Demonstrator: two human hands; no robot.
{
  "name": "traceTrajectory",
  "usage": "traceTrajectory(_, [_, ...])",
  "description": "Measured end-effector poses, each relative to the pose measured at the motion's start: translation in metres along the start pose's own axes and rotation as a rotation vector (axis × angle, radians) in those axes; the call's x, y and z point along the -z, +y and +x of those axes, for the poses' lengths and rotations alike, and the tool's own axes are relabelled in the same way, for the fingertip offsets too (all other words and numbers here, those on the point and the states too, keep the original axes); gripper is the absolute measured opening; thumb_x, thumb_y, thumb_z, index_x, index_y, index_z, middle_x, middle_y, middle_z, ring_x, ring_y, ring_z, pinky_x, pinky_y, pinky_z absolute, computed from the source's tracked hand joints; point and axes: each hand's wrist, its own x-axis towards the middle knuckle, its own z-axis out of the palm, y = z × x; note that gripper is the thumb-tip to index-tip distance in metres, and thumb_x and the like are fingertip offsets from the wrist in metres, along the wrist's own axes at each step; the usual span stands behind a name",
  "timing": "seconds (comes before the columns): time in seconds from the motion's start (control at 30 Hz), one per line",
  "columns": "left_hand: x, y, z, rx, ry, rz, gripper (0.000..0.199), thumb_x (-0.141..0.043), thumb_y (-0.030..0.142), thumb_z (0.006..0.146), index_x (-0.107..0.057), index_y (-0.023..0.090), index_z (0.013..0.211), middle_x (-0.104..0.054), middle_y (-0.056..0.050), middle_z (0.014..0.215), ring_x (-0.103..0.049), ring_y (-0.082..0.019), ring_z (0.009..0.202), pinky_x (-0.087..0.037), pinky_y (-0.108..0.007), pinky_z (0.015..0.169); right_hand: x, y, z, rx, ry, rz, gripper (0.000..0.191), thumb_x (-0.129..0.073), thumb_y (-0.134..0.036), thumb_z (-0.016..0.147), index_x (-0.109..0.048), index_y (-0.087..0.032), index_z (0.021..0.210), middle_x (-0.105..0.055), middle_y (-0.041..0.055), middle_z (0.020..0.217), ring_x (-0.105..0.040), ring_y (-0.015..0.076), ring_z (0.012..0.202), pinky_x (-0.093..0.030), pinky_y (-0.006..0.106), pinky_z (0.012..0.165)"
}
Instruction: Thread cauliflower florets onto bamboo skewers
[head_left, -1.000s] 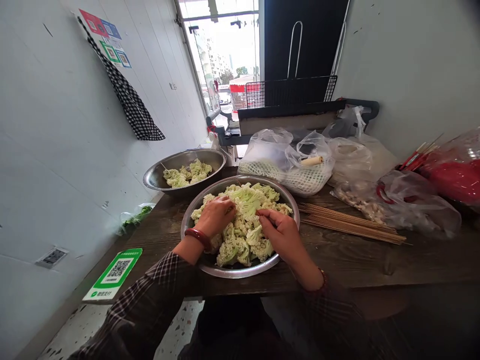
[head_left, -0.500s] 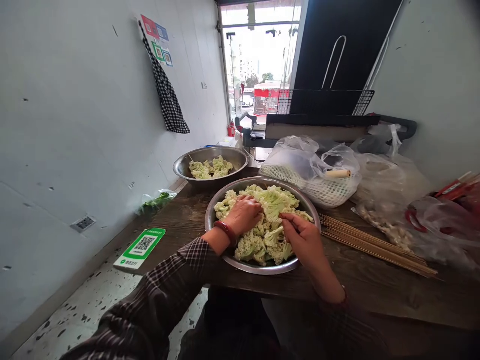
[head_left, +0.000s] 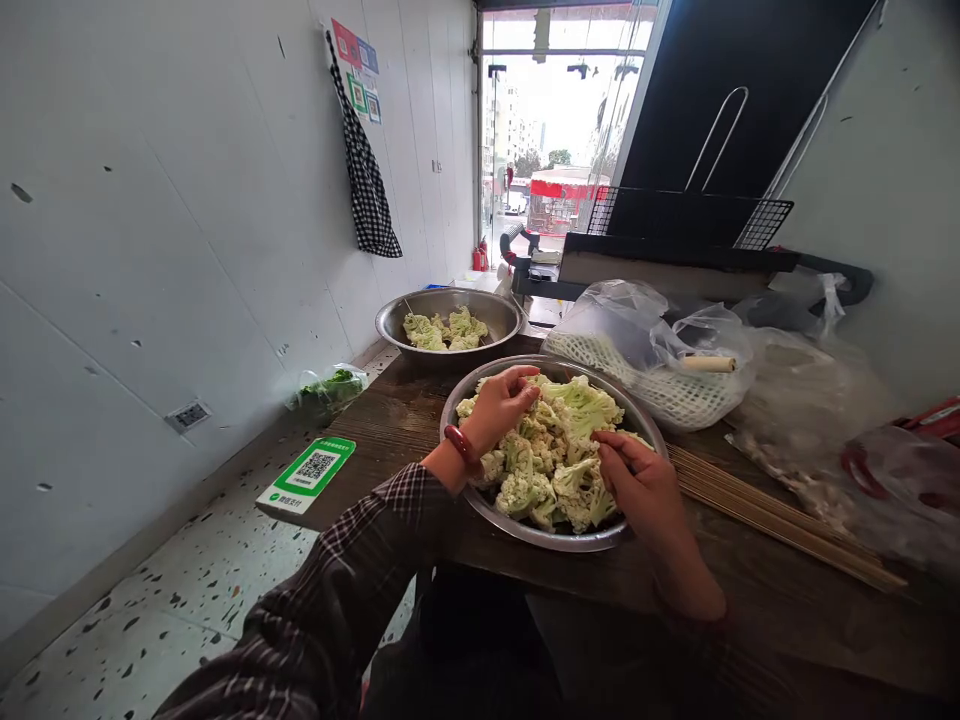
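A wide metal bowl [head_left: 559, 543] full of pale green-white cauliflower florets [head_left: 526, 488] stands at the table's near edge. Above its left part is my left hand [head_left: 496, 408], fingers curled toward the thumb; whatever lies between them is hidden. At the bowl's right side my right hand [head_left: 646, 490] has thumb and forefinger pinched together, close to a large floret [head_left: 589, 408]. Anything in that pinch is too small to make out. Right of the bowl lies a bundle of thin wooden skewers [head_left: 780, 515].
Behind on the left, a second metal bowl [head_left: 390, 322] holds some cauliflower with a thin stick poking out. Plastic bags [head_left: 810, 385] crowd the table's right side. A green QR-code sign [head_left: 311, 472] lies at the left edge. The wall [head_left: 187, 250] runs along the left.
My left hand has risen off the florets, its fingers now curled up above them. My right hand keeps its pinch by the bowl's right side. The whole view has shifted slightly.
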Motion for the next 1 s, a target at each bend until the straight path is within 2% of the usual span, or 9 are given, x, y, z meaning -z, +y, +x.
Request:
traceTrajectory(0.1, [0.001, 0.005, -0.003, 0.105, 0.010, -0.167, 0.028, -0.072, 0.034, 0.079, -0.072, 0.013, 0.098, -0.053, 0.003, 0.066, -0.045, -0.007, 0.056, -0.035, -0.022, 0.053, 0.001, 0.000, -0.001, -0.020, -0.001, -0.009, 0.042, -0.065, -0.046, 0.086, -0.072, -0.012, 0.109, -0.047, -0.0056, 0.056, -0.039, 0.0089, 0.049, -0.029, 0.023, 0.047])
traceTrajectory(0.2, [0.002, 0.006, -0.003, 0.174, 0.041, -0.326, 0.027, -0.077, 0.034, 0.075, -0.070, 0.012, 0.089, -0.057, 0.001, 0.072, -0.050, -0.007, 0.057, -0.038, -0.021, 0.051, 0.001, -0.001, -0.002, -0.023, -0.005, -0.004, 0.043, -0.065, -0.046, 0.086, -0.072, -0.011, 0.110, -0.048, -0.0055, 0.056, -0.040, 0.0090, 0.049, -0.029, 0.023, 0.047])
traceTrajectory(0.33, [0.004, 0.002, 0.001, 0.206, 0.069, -0.549, 0.024, -0.081, 0.024, 0.072, -0.066, 0.012, 0.086, -0.062, -0.001, 0.077, -0.060, -0.009, 0.066, -0.054, -0.027, 0.067, 0.002, -0.004, -0.002, -0.017, -0.022, -0.003, 0.041, -0.064, -0.045, 0.086, -0.072, -0.011, 0.108, -0.047, -0.0058, 0.054, -0.039, 0.0087, 0.048, -0.029, 0.023, 0.046])
traceTrajectory(0.43, [0.005, -0.001, 0.004, 0.198, 0.094, -0.651, 0.025, -0.080, 0.017, 0.072, -0.066, 0.012, 0.092, -0.066, -0.002, 0.080, -0.064, -0.011, 0.072, -0.055, -0.028, 0.073, 0.003, -0.005, -0.002, -0.011, -0.028, -0.015, 0.040, -0.065, -0.044, 0.085, -0.073, -0.012, 0.106, -0.047, -0.0060, 0.054, -0.038, 0.0086, 0.047, -0.029, 0.023, 0.045])
traceTrajectory(0.57, [0.005, -0.002, 0.005, 0.188, 0.076, -0.699, 0.030, -0.078, 0.015, 0.074, -0.068, 0.011, 0.102, -0.069, -0.004, 0.085, -0.067, -0.012, 0.076, -0.054, -0.026, 0.074, 0.005, -0.005, -0.003, 0.017, -0.068, -0.073, 0.039, -0.063, -0.044, 0.087, -0.073, -0.012, 0.107, -0.048, -0.0054, 0.054, -0.040, 0.0090, 0.047, -0.031, 0.023, 0.045])
traceTrajectory(0.73, [0.005, 0.005, 0.004, 0.176, 0.055, -0.719, 0.018, -0.075, 0.019, 0.077, -0.070, 0.012, 0.093, -0.070, -0.005, 0.088, -0.068, -0.013, 0.083, -0.055, -0.031, 0.087, 0.006, -0.005, -0.001, 0.059, -0.135, -0.185, 0.038, -0.062, -0.044, 0.088, -0.075, -0.011, 0.104, -0.054, -0.0019, 0.058, -0.045, 0.0102, 0.051, -0.035, 0.024, 0.048])
traceTrajectory(0.83, [0.005, 0.008, 0.002, 0.169, 0.016, -0.691, 0.019, -0.074, 0.029, 0.079, -0.068, 0.012, 0.087, -0.070, -0.006, 0.088, -0.068, -0.014, 0.080, -0.055, -0.032, 0.082, 0.004, -0.006, -0.001, 0.050, -0.138, -0.203, 0.040, -0.061, -0.044, 0.089, -0.075, -0.011, 0.107, -0.056, -0.0006, 0.060, -0.047, 0.0111, 0.052, -0.036, 0.024, 0.048])
traceTrajectory(0.93, [0.005, 0.006, 0.001, 0.181, -0.025, -0.632, 0.025, -0.081, 0.032, 0.073, -0.066, 0.012, 0.081, -0.070, -0.005, 0.088, -0.066, -0.013, 0.075, -0.054, -0.029, 0.075, 0.003, -0.007, -0.001, 0.034, -0.142, -0.188, 0.041, -0.061, -0.046, 0.089, -0.075, -0.011, 0.107, -0.055, -0.0008, 0.059, -0.047, 0.0113, 0.052, -0.036, 0.025, 0.048])
traceTrajectory(1.0, [0.004, 0.003, 0.000, 0.171, -0.036, -0.597, 0.027, -0.085, 0.028, 0.068, -0.067, 0.012, 0.081, -0.070, -0.005, 0.088, -0.066, -0.012, 0.077, -0.054, -0.031, 0.081, 0.003, -0.008, -0.002, 0.027, -0.143, -0.192, 0.041, -0.062, -0.046, 0.088, -0.075, -0.011, 0.106, -0.055, -0.0011, 0.059, -0.047, 0.0113, 0.052, -0.036, 0.025, 0.048])
